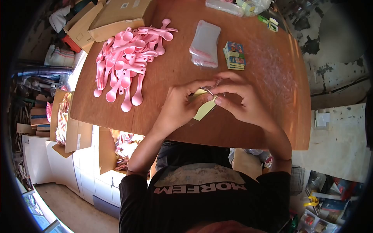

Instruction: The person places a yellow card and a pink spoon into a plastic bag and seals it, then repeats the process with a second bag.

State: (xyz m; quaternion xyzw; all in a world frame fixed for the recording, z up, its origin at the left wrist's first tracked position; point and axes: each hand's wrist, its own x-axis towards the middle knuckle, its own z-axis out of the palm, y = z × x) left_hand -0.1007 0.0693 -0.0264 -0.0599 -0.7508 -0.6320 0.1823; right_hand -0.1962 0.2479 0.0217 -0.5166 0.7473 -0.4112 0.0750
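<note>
Above the near part of the brown table, my left hand pinches a pale yellow card between thumb and fingers. My right hand meets it from the other side, fingers closed on clear plastic film at the card's upper end. The film looks like a small bag, but how far it covers the card is hard to see. Just beyond my hands are a stack of printed cards and a pile of clear plastic bags. Pink spoons lie heaped to the left.
Cardboard boxes stand at the table's far left. More plastic packs and a green item lie along the far edge. Loose clear film covers part of the right side. An open box with wrapped items sits below the near edge.
</note>
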